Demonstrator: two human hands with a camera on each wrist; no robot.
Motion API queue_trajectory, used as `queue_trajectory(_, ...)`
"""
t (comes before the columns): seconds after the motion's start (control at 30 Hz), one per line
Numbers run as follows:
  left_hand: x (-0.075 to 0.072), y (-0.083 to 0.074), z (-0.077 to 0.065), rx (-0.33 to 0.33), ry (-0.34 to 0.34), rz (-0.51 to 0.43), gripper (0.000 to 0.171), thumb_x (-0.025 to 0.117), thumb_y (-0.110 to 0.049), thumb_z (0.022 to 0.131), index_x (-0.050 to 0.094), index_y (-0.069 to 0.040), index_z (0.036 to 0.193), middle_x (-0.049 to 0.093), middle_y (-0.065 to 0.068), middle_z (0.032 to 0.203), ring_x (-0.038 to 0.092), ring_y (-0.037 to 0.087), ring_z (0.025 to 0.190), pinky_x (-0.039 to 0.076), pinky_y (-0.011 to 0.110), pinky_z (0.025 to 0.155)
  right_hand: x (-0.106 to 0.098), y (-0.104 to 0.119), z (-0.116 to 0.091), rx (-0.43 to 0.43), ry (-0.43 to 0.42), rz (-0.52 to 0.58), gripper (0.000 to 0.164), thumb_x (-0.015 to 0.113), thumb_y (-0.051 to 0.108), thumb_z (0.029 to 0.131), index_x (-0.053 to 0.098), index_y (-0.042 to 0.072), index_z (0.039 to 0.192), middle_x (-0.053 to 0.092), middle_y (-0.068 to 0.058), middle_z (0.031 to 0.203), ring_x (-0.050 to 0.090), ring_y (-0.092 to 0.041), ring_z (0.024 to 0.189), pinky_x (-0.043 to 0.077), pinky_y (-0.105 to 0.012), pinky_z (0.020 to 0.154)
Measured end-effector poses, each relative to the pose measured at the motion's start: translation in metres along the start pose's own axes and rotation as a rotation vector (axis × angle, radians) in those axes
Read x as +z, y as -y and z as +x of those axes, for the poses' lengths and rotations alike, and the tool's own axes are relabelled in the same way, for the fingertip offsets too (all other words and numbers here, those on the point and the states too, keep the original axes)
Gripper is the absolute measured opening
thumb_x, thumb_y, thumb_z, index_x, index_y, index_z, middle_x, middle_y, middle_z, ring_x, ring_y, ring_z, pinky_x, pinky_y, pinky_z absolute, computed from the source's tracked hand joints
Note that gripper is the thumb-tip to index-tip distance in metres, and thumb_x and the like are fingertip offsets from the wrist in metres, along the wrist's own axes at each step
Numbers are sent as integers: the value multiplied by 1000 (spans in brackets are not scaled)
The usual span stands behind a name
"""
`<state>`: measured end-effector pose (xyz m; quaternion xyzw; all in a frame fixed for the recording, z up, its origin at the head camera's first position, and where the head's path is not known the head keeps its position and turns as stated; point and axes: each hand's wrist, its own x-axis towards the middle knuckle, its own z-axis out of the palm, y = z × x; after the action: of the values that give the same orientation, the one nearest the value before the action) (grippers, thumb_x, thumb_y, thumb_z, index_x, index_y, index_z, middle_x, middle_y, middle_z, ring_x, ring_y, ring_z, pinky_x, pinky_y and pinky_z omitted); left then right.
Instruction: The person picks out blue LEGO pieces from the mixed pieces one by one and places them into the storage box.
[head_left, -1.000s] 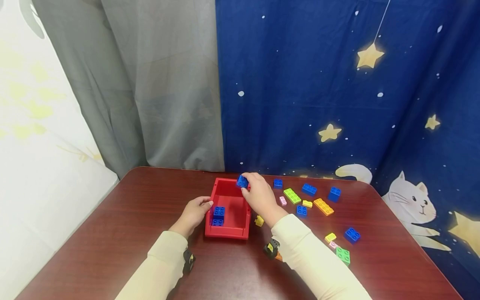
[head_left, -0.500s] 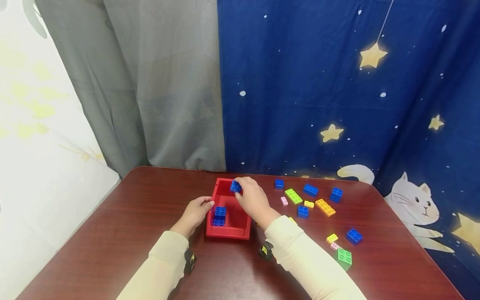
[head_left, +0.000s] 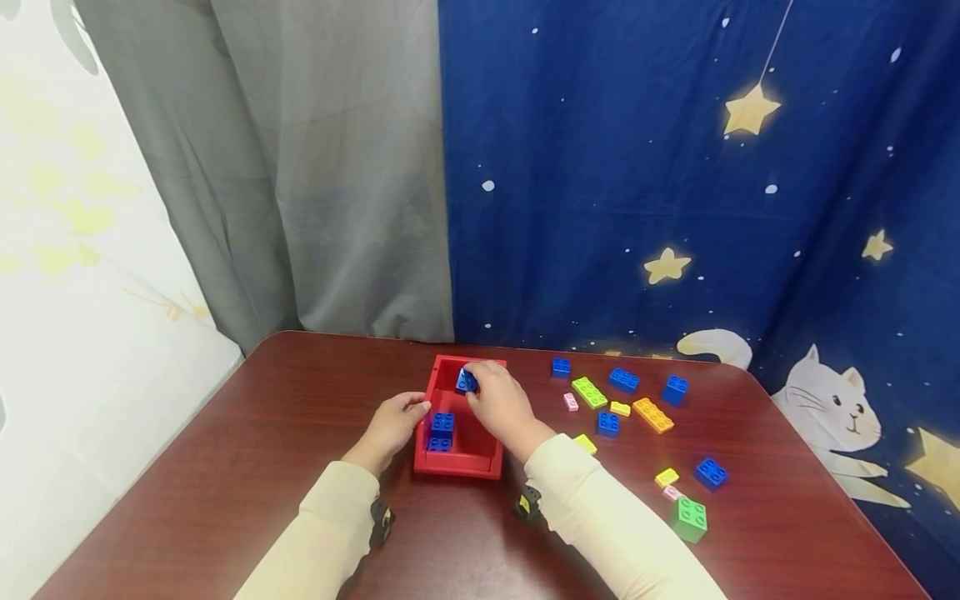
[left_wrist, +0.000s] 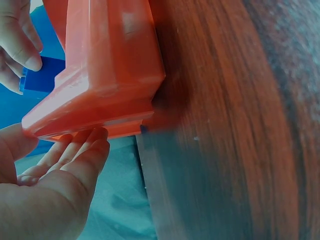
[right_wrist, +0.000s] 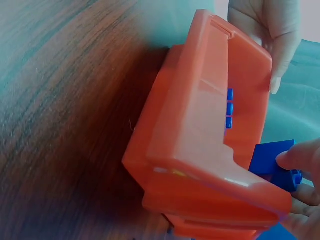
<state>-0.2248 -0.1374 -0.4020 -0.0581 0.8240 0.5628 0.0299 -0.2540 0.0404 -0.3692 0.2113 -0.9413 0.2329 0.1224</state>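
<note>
A red plastic box (head_left: 457, 468) stands on the table, its top uncovered. My left hand (head_left: 388, 431) holds its left side, thumb at the rim and fingers against the outer wall in the left wrist view. Between thumb and fingers of my right hand (head_left: 504, 406) is a blue building brick (head_left: 464, 382), pinched over the far part of the box. The right wrist view shows this brick (right_wrist: 270, 157) at the notched end of the box, its studs facing the fingers. Blue bricks (head_left: 442, 427) lie inside along the left wall.
Loose bricks are scattered right of the box: several blue ones, a lime one (head_left: 589, 392), an orange one (head_left: 653, 415), a green one (head_left: 689, 518), and small yellow and pink pieces. One yellow brick (head_left: 585, 444) lies beside the right sleeve. Curtains hang behind the table's far edge (head_left: 360, 337).
My right hand has carried the blue brick left and slightly nearer, from the box's far right corner to over its inside. My left hand stays on the box's left side.
</note>
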Motion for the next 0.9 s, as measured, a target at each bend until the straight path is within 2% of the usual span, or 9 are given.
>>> queue_trajectory(0.27,-1,-1,0,2,2,-21,40,52,-19,100,51,1,135,57,24,129,56,39,118,45,52,99,6,2,1,-14,55,0,44,74,12,85,61,7,127,63,-11,118,62,-25,109,53,-40,93)
queue_trajectory(0.43,-1,-1,0,4,4,-25,40,51,-19,100,51,2,134,57,24,129,56,39,118,45,52,100,8,4,1,-25,90,-12,43,73,12,86,61,7,127,64,-10,120,61,-24,111,52,-38,94)
queue_trajectory(0.67,-2,-1,0,38,-4,-30,38,52,-17,100,52,5,131,59,25,124,59,38,113,46,52,99,10,6,2,-28,140,-38,44,72,13,87,60,8,129,63,-9,124,59,-24,116,50,-38,97)
queue_trajectory(0.9,-2,-2,-2,7,4,-32,40,52,-18,100,51,2,134,58,24,128,57,39,117,45,52,100,15,7,4,-33,170,-40,46,72,15,87,60,9,131,62,-9,126,58,-24,119,49,-38,99)
